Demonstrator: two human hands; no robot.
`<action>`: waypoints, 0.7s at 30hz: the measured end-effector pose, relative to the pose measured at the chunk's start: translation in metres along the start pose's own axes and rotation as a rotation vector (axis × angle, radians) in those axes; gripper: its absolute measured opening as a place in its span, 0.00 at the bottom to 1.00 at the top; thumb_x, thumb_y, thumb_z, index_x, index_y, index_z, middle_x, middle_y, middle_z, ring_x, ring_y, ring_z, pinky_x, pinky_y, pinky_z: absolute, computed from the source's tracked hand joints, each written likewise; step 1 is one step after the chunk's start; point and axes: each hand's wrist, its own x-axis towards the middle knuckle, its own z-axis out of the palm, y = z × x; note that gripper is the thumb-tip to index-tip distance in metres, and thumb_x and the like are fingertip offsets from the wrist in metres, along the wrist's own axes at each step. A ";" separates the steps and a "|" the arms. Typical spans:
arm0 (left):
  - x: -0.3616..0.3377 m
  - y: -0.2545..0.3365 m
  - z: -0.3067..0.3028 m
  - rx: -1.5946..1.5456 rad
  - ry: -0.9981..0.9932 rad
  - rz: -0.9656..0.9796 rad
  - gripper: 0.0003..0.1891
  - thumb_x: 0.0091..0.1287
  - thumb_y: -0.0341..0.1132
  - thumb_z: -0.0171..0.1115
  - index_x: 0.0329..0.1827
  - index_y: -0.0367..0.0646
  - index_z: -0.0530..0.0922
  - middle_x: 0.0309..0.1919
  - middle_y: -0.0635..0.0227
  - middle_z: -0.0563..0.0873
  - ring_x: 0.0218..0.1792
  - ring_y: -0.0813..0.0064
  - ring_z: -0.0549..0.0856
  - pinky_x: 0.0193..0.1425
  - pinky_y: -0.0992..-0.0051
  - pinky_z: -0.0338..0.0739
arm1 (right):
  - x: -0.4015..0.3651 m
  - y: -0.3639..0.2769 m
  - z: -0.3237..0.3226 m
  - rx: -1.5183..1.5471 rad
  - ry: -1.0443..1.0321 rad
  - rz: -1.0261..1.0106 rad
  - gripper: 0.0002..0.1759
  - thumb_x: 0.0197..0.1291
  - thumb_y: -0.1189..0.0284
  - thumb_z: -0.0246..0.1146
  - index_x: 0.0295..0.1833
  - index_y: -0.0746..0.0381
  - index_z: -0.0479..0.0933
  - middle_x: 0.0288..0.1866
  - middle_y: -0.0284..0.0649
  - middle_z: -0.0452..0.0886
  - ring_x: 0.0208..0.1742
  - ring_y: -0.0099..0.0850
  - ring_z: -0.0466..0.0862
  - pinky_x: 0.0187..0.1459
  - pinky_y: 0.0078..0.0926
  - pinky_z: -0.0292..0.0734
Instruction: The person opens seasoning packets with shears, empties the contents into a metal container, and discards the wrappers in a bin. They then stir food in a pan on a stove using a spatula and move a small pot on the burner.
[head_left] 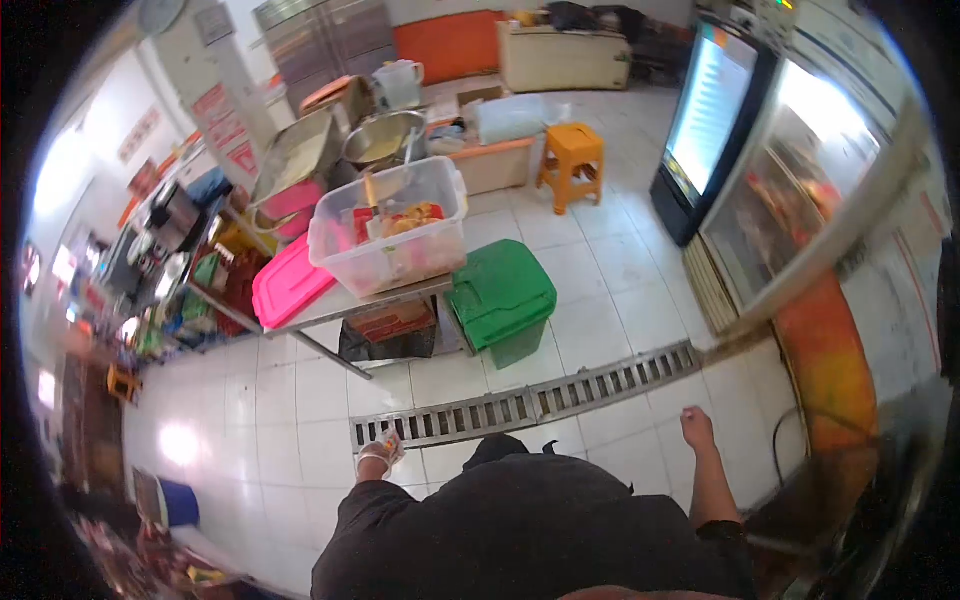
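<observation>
My left hand (376, 458) hangs low over the tiled floor, beside the left part of the drain grate. Clear plastic shows around its wrist, and the fingers are curled round something small, whitish with a touch of orange, too blurred to name. Out to the right, my right hand (697, 428) is bare and closed in a loose fist, with no object showing in it. Ahead stands a metal table (345, 300) carrying a clear plastic tub (385, 265) with red and yellow packets and a handled tool inside. Its pink lid (290, 282) lies alongside.
A slotted drain grate (530, 405) crosses the floor before me. The green bin (505, 290) stands at the table's right end, near an orange stool (572, 165). Lit display fridges (710, 115) line the right side. Behind the tub sits a large metal bowl (385, 140).
</observation>
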 end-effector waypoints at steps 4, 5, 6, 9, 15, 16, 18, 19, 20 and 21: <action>-0.028 0.065 -0.018 -0.252 -0.135 -0.168 0.37 0.68 0.71 0.41 0.62 0.52 0.79 0.51 0.48 0.87 0.54 0.51 0.86 0.56 0.58 0.79 | 0.140 -0.130 -0.017 0.170 -0.132 -0.142 0.14 0.66 0.67 0.63 0.54 0.61 0.81 0.44 0.47 0.88 0.45 0.37 0.88 0.48 0.33 0.81; -0.007 0.064 0.016 -0.144 -0.215 -0.144 0.37 0.66 0.71 0.44 0.60 0.52 0.81 0.52 0.49 0.87 0.55 0.51 0.86 0.57 0.58 0.79 | 0.163 -0.152 -0.006 0.206 -0.175 -0.183 0.13 0.67 0.69 0.62 0.55 0.60 0.80 0.41 0.43 0.87 0.43 0.34 0.86 0.47 0.30 0.81; -0.001 0.081 0.013 -0.168 -0.241 -0.107 0.37 0.64 0.71 0.49 0.56 0.49 0.84 0.53 0.52 0.87 0.55 0.53 0.87 0.57 0.59 0.79 | 0.186 -0.166 0.010 0.201 -0.202 -0.286 0.14 0.67 0.70 0.62 0.56 0.60 0.79 0.39 0.40 0.86 0.41 0.29 0.84 0.45 0.28 0.80; 0.005 0.136 -0.035 -0.274 -0.182 -0.175 0.28 0.65 0.59 0.59 0.49 0.41 0.87 0.52 0.54 0.89 0.54 0.55 0.87 0.54 0.58 0.81 | 0.256 -0.171 0.072 0.113 -0.453 -0.404 0.15 0.67 0.72 0.62 0.58 0.60 0.79 0.39 0.37 0.86 0.37 0.26 0.83 0.41 0.27 0.80; 0.135 0.167 -0.078 -0.589 -0.064 0.028 0.27 0.63 0.58 0.64 0.47 0.41 0.88 0.46 0.54 0.90 0.49 0.57 0.89 0.52 0.60 0.81 | 0.329 -0.107 0.081 -0.267 -1.082 -0.254 0.24 0.67 0.56 0.63 0.62 0.58 0.79 0.51 0.47 0.86 0.53 0.39 0.85 0.58 0.37 0.78; 0.138 0.174 -0.109 -0.420 -0.167 -0.117 0.27 0.61 0.59 0.65 0.47 0.41 0.88 0.46 0.55 0.90 0.48 0.57 0.89 0.52 0.60 0.81 | 0.351 -0.089 0.085 -0.318 -1.133 -0.263 0.23 0.67 0.57 0.63 0.62 0.58 0.80 0.51 0.47 0.86 0.53 0.40 0.85 0.58 0.37 0.78; 0.151 0.189 -0.148 -0.602 -0.053 -0.153 0.32 0.58 0.63 0.68 0.50 0.41 0.87 0.49 0.54 0.89 0.50 0.57 0.89 0.52 0.60 0.82 | 0.391 -0.110 0.083 -0.371 -1.120 -0.237 0.22 0.67 0.58 0.62 0.61 0.58 0.80 0.51 0.46 0.86 0.53 0.40 0.85 0.58 0.38 0.78; 0.159 0.202 -0.167 -0.556 -0.041 -0.142 0.30 0.60 0.61 0.67 0.51 0.42 0.87 0.49 0.54 0.89 0.50 0.58 0.89 0.52 0.61 0.82 | 0.411 -0.122 0.083 -0.391 -1.104 -0.241 0.22 0.67 0.58 0.62 0.60 0.58 0.80 0.51 0.46 0.86 0.53 0.41 0.85 0.58 0.38 0.78; 0.164 0.215 -0.190 -0.506 -0.030 -0.134 0.28 0.62 0.59 0.66 0.51 0.42 0.87 0.50 0.54 0.89 0.50 0.58 0.89 0.52 0.62 0.82 | 0.430 -0.138 0.086 -0.397 -1.085 -0.240 0.21 0.67 0.59 0.61 0.60 0.58 0.80 0.50 0.46 0.86 0.53 0.41 0.85 0.58 0.39 0.78; 0.165 0.218 -0.201 -0.454 -0.023 -0.128 0.26 0.64 0.56 0.65 0.51 0.43 0.87 0.50 0.54 0.89 0.51 0.58 0.89 0.52 0.62 0.82 | 0.448 -0.156 0.092 -0.392 -1.065 -0.247 0.21 0.67 0.59 0.61 0.59 0.58 0.81 0.50 0.46 0.86 0.53 0.41 0.85 0.58 0.39 0.78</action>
